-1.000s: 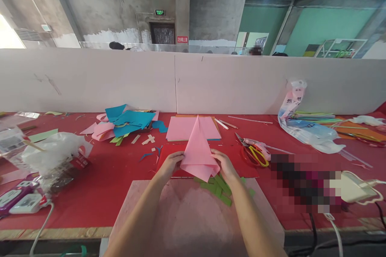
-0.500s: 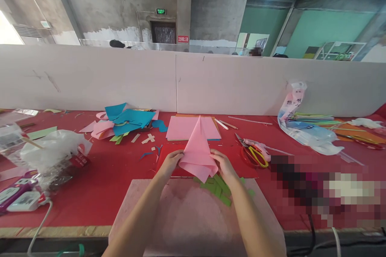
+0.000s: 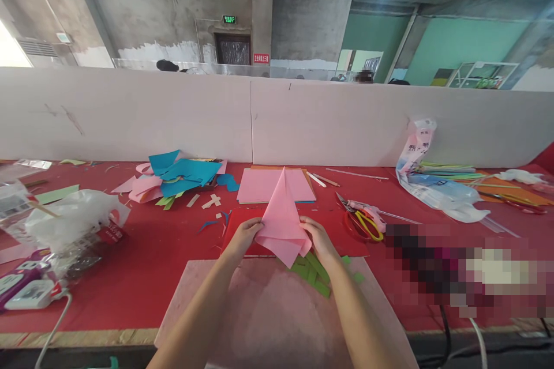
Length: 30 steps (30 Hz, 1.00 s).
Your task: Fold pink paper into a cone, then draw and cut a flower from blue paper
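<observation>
Between my hands is a folded sheet of pink paper (image 3: 282, 216), shaped like a cone with its sharp tip pointing away from me and loose flaps at the near end. My left hand (image 3: 247, 234) pinches its left edge, and my right hand (image 3: 317, 236) pinches the right edge. Beneath it lie a red sheet (image 3: 246, 248) and several green paper pieces (image 3: 315, 274) at the edge of a pale board (image 3: 268, 311). Beyond the cone's tip rests a stack of pink sheets (image 3: 255, 184).
Yellow-handled scissors (image 3: 367, 226) lie right of my hands beside a pink glue gun (image 3: 372, 210). Blue and pink paper scraps (image 3: 190, 176) are heaped at back left. Plastic bags (image 3: 73, 219) and a power strip (image 3: 30, 294) sit left. A white partition (image 3: 329, 127) closes the back.
The near flap of the pink paper has shifted slightly left and down. Both hands keep their hold on its edges; the whole view has moved a little.
</observation>
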Available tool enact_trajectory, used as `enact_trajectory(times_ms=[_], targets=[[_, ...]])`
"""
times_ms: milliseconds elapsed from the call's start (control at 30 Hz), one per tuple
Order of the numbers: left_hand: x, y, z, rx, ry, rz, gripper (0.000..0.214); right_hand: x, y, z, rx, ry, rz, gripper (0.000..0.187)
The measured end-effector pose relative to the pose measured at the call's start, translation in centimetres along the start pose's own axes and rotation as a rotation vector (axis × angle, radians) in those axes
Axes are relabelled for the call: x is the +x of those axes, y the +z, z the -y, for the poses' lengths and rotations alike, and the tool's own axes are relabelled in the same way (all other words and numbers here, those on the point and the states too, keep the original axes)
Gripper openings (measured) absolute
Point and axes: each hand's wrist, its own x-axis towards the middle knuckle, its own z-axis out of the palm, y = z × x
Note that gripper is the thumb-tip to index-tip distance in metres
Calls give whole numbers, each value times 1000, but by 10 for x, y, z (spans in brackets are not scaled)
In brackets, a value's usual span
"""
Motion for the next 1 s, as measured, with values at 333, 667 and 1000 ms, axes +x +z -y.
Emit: enact_trajectory(times_ms=[333, 667, 1000], targets=[[1, 0, 2, -20, 5, -17, 26, -3, 2, 6, -63, -7, -24, 20], [1, 0, -1, -27, -17, -28, 22, -4, 5, 13, -138, 0, -64, 23], [-4, 1, -5, -53, -34, -18, 25, -2, 2, 5, -31, -3, -52, 23]])
